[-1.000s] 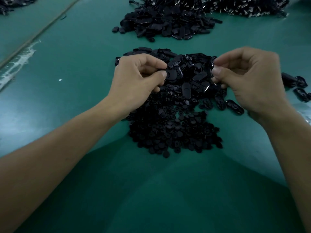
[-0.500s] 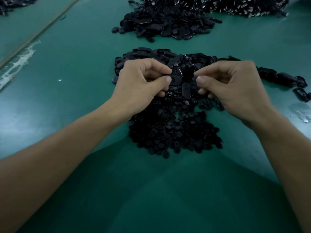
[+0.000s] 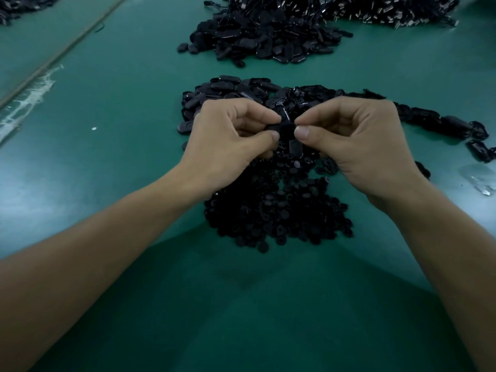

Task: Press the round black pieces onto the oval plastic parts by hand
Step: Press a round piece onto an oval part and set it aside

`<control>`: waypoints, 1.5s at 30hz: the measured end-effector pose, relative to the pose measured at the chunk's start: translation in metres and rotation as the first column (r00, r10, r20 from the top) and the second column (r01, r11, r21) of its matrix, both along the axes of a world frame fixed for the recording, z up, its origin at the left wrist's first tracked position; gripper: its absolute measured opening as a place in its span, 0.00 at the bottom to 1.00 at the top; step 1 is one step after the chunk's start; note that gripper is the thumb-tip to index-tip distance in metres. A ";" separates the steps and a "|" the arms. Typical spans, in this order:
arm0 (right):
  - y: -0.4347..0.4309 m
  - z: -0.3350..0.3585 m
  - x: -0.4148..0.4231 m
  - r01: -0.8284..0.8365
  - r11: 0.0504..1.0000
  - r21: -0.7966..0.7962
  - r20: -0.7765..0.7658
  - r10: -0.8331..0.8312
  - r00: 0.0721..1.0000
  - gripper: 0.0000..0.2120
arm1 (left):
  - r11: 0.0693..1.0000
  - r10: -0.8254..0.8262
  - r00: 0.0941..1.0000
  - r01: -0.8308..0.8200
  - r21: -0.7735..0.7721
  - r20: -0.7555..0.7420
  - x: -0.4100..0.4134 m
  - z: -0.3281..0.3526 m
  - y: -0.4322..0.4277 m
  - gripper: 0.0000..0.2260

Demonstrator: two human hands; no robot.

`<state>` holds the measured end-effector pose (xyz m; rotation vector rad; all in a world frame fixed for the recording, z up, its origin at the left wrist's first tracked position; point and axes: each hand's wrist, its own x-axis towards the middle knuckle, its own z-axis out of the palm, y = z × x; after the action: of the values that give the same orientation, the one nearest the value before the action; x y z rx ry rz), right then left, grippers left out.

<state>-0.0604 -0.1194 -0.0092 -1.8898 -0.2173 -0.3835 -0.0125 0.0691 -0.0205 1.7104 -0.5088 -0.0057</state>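
My left hand (image 3: 228, 138) and my right hand (image 3: 357, 140) meet above the middle of the table, thumbs and forefingers pinching one black oval plastic part (image 3: 286, 129) between them. Whether a round piece sits on it is hidden by my fingertips. Under my hands lies a heap of oval plastic parts (image 3: 230, 88). Nearer to me spreads a heap of small round black pieces (image 3: 276, 210).
A bigger pile of black parts (image 3: 263, 38) lies at the back of the green table (image 3: 120, 116). A row of black parts (image 3: 453, 124) trails off to the right, beside a clear plastic scrap (image 3: 480, 179). A strip (image 3: 61, 52) runs diagonally at far left.
My right hand has moved left from the right side until its fingertips meet my left hand's at the oval part. My left hand has stayed nearly in place.
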 end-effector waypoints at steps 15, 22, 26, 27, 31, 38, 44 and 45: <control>0.010 0.003 -0.006 0.101 0.977 -0.187 0.001 -0.103 0.995 0.06 | 0.999 -0.040 0.996 0.039 0.007 0.085 -0.002 -0.001 -0.001 0.09; 0.014 0.004 -0.006 0.111 0.969 -0.222 0.024 -0.109 0.994 0.10 | 0.998 -0.051 0.991 0.045 0.050 0.124 -0.003 -0.002 -0.003 0.09; 0.016 0.005 -0.007 0.134 0.963 -0.234 0.037 -0.129 0.991 0.11 | 0.998 -0.041 0.989 0.034 0.049 0.141 -0.004 -0.002 -0.003 0.09; 0.016 0.006 -0.008 0.129 0.964 -0.234 0.035 -0.124 0.992 0.10 | 0.998 -0.037 0.989 0.030 0.054 0.146 -0.004 -0.002 -0.003 0.09; 0.017 0.007 -0.010 0.125 0.961 -0.247 0.027 -0.122 0.992 0.12 | 0.996 -0.017 0.986 0.002 0.093 0.167 -0.005 -0.002 -0.004 0.09; 0.023 0.004 -0.011 0.228 0.942 -0.244 0.027 -0.229 0.973 0.15 | 0.978 0.045 0.951 -0.103 0.180 0.304 -0.010 -0.002 -0.005 0.10; 0.027 0.002 -0.011 0.206 0.939 -0.276 -0.016 -0.219 0.976 0.16 | 0.931 0.037 0.876 -0.206 0.302 0.481 -0.013 -0.002 -0.005 0.10; 0.029 0.002 -0.011 0.192 0.938 -0.287 -0.018 -0.206 0.978 0.16 | 0.919 0.035 0.865 -0.224 0.324 0.500 -0.012 -0.002 -0.004 0.09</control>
<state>-0.0717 -0.0909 -0.0071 -2.2118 -0.0485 -0.4623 -0.0248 0.0651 -0.0225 2.1298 -0.7996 0.4697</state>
